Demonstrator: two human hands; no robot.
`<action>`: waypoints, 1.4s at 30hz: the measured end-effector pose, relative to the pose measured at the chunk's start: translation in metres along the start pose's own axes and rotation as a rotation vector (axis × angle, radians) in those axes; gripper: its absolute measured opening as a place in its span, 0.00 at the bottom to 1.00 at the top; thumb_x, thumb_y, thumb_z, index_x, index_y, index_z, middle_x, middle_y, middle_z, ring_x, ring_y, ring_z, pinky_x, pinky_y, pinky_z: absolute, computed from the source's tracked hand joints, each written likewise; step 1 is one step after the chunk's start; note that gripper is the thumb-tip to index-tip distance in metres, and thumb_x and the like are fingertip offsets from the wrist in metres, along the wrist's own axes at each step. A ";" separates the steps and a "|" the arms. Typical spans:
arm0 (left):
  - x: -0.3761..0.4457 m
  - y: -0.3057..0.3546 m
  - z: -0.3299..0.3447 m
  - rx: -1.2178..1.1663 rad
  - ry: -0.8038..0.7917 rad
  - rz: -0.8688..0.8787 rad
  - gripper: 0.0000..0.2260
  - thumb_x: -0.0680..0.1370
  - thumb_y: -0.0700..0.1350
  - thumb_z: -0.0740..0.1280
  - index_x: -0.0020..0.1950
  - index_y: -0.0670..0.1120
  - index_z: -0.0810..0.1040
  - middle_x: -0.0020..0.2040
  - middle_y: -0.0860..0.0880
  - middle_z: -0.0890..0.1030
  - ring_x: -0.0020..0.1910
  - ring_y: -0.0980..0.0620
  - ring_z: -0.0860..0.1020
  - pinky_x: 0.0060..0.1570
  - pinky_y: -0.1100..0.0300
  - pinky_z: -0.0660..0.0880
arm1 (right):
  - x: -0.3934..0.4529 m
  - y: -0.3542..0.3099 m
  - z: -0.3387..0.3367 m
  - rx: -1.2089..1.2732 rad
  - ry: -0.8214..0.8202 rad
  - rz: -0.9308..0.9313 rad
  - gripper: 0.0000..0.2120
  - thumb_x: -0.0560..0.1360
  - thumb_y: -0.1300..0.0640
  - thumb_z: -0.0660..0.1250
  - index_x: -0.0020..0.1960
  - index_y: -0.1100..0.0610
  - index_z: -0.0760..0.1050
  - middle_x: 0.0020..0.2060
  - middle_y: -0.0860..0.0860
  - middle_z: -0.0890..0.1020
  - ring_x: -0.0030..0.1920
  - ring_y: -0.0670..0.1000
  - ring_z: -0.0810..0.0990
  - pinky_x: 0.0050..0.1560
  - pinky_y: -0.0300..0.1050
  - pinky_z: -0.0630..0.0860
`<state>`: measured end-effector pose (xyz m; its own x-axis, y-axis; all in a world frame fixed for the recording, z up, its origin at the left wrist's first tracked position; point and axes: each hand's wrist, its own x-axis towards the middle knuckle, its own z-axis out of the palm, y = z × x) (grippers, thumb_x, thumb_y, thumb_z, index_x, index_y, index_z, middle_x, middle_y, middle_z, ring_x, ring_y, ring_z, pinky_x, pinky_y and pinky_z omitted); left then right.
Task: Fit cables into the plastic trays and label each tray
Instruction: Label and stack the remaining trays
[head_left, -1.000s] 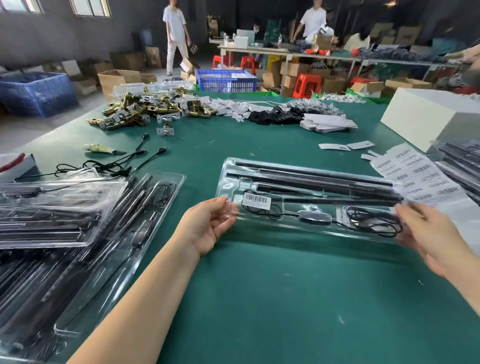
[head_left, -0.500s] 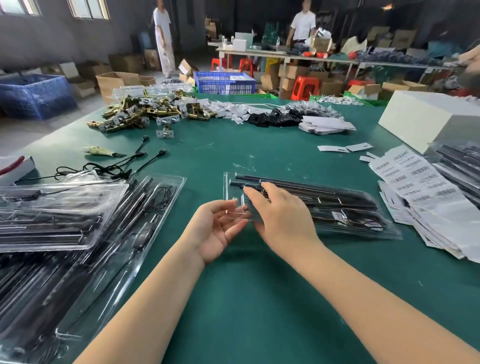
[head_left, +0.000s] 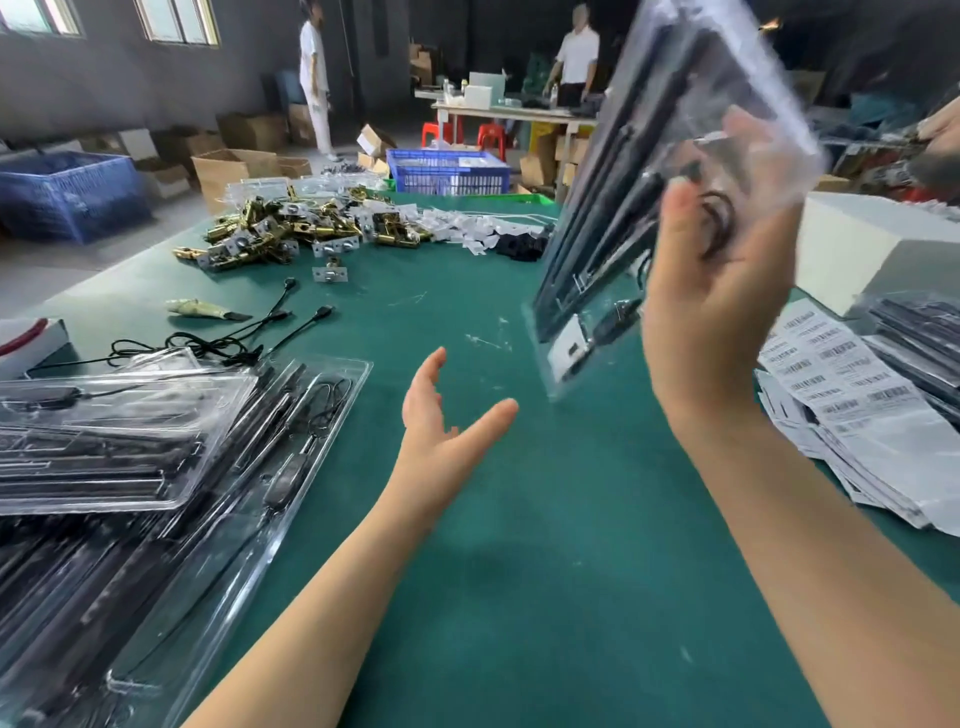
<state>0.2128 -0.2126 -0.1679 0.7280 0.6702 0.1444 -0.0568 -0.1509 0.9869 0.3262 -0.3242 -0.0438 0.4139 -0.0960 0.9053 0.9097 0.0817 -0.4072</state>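
Clear plastic blister tray of black rods clasped by right hand, long axis steeply tilted, off the green table. Left hand spread and empty, below the tray's lower end, nearer the finished stack.

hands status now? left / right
Left hand: open, fingers straight, holding nothing, above the table.
Right hand: grips the tray, lifted off the table and tilted up.
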 end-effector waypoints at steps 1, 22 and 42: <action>0.000 -0.002 -0.001 0.147 0.020 0.114 0.38 0.67 0.59 0.73 0.72 0.65 0.56 0.75 0.59 0.55 0.74 0.59 0.55 0.70 0.58 0.57 | 0.001 0.000 -0.006 0.045 0.024 0.086 0.15 0.80 0.65 0.61 0.66 0.65 0.66 0.58 0.58 0.77 0.54 0.56 0.80 0.56 0.54 0.76; -0.004 -0.028 0.046 1.224 -0.340 0.500 0.20 0.84 0.56 0.52 0.76 0.63 0.56 0.78 0.56 0.58 0.77 0.53 0.56 0.74 0.54 0.52 | -0.105 0.096 -0.089 -0.019 0.151 1.349 0.30 0.71 0.59 0.75 0.69 0.59 0.66 0.50 0.52 0.78 0.42 0.47 0.79 0.46 0.41 0.74; 0.003 -0.026 0.045 1.313 -0.524 0.408 0.21 0.84 0.56 0.50 0.77 0.61 0.55 0.79 0.52 0.56 0.78 0.50 0.54 0.74 0.49 0.51 | -0.068 0.118 -0.172 -0.884 -1.130 0.329 0.09 0.77 0.57 0.68 0.53 0.55 0.84 0.51 0.51 0.82 0.53 0.55 0.79 0.54 0.47 0.74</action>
<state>0.2471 -0.2394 -0.1964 0.9894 0.1291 0.0664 0.1242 -0.9896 0.0725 0.4117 -0.4788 -0.1746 0.7336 0.6490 0.2016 0.6789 -0.7136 -0.1729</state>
